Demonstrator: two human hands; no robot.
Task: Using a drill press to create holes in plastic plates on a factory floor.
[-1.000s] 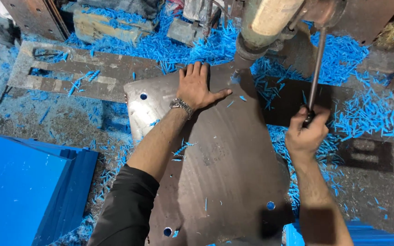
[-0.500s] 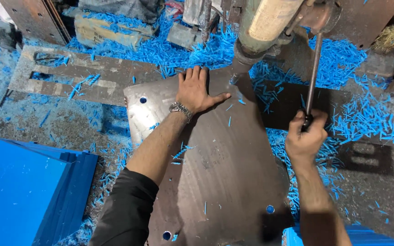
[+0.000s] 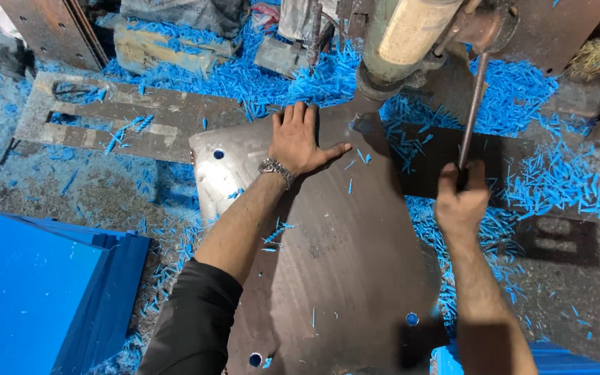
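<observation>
A large dark metal sheet (image 3: 342,264) with punched round holes lies flat under a press machine (image 3: 401,42). My left hand (image 3: 300,142) rests flat on the sheet's far part, fingers spread, a wristwatch on the wrist, close to the machine's head. My right hand (image 3: 461,198) is closed around the lower end of the machine's long metal lever (image 3: 472,104), which slants up to the machine. A hole (image 3: 219,153) shows at the sheet's far left corner, another hole (image 3: 412,319) near its right edge.
Blue plastic slugs (image 3: 543,180) litter the bench and floor around the machine. A stack of blue sheets (image 3: 36,292) lies at the lower left. A slotted metal plate (image 3: 126,125) lies beyond the sheet on the left.
My right hand has pulled the lever slightly up and towards the machine. My left hand stays pressed on the sheet, which has shifted a little.
</observation>
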